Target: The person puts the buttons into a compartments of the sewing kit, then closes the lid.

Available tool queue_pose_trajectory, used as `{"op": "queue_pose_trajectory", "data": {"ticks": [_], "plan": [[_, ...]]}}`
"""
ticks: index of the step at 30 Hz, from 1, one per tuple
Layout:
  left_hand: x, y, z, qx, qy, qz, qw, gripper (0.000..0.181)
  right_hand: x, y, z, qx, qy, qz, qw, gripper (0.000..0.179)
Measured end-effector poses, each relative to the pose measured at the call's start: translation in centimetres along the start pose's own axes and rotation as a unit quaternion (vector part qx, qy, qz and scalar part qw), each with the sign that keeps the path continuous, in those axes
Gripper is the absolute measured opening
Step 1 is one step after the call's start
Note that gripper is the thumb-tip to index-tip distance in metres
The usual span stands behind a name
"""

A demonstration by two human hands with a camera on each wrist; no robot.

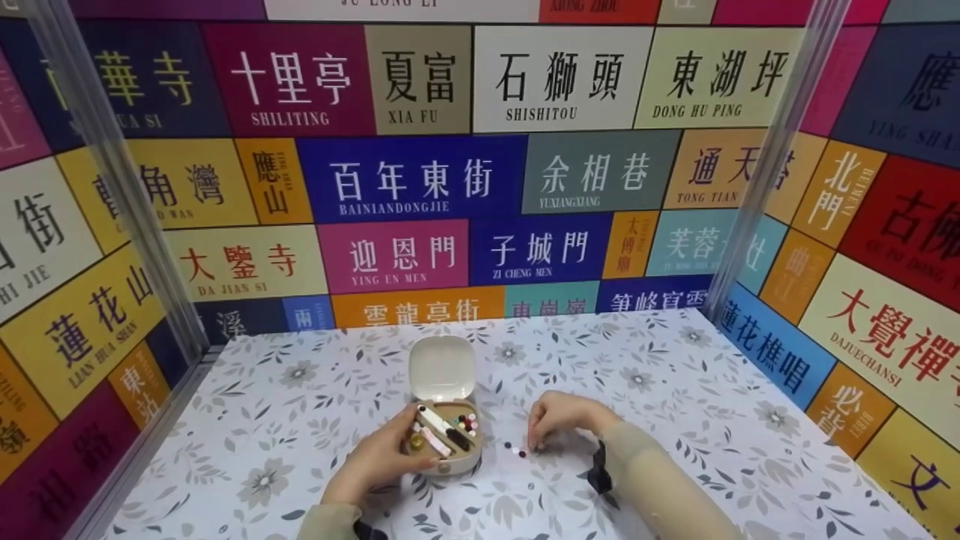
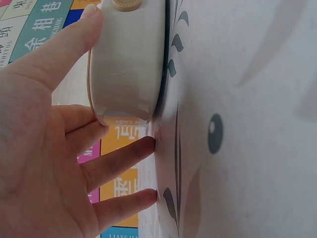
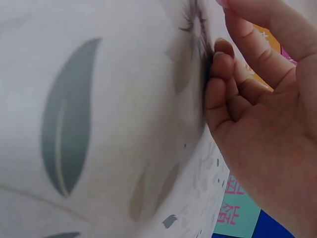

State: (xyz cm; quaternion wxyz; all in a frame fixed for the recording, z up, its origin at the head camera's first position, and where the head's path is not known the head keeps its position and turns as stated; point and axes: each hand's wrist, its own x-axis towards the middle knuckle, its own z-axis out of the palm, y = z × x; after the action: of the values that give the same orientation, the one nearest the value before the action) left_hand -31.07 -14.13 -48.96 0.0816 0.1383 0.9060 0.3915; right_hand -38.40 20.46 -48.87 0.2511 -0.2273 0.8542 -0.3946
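Note:
A cream case (image 1: 444, 471) lies with its lid (image 1: 441, 367) raised. My left hand (image 1: 382, 456) grips the case's left side, thumb at the front; the left wrist view shows the fingers spread along its rounded wall (image 2: 129, 64). Inside are a white-and-black tube (image 1: 442, 425), a pink-and-white tube (image 1: 435, 442), a small gold piece (image 1: 417, 442) and several coloured beads (image 1: 466, 424) in the right compartment. My right hand (image 1: 566, 418) touches down beside a short row of loose beads (image 1: 515, 450), fingers bent, thumb and index tips together. Whatever lies between those tips is hidden.
Floral-patterned cloth (image 1: 322, 420) covers the table. Panels with coloured name signs (image 1: 412, 180) stand behind and at both sides, with metal posts (image 1: 124, 180) at the corners. Black bands (image 1: 600, 469) hang at the wrists.

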Motion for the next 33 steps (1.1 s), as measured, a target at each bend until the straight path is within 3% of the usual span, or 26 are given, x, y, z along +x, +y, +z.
{"op": "queue_pose_trajectory", "data": {"ticks": [4, 10, 14, 33], "plan": [[0.0, -0.1, 0.0, 0.004, 0.0, 0.0, 1.0, 0.109, 0.3, -0.3, -0.5, 0.012, 0.009, 0.0, 0.9999, 0.007], [-0.1, 0.0, 0.0, -0.009, -0.004, -0.018, 0.9998, 0.109, 0.6, -0.8, -1.4, -0.01, 0.046, -0.02, 0.9987, 0.014], [0.0, 0.0, 0.0, -0.004, -0.004, -0.008, 0.9999, 0.109, 0.9, -1.2, -2.0, -0.013, 0.059, -0.026, 0.9978, 0.015], [0.0, -0.2, 0.1, 0.009, 0.008, 0.018, 0.9998, 0.109, 1.6, -2.0, -2.6, 0.024, 0.044, -0.025, 0.9985, 0.012]]}}
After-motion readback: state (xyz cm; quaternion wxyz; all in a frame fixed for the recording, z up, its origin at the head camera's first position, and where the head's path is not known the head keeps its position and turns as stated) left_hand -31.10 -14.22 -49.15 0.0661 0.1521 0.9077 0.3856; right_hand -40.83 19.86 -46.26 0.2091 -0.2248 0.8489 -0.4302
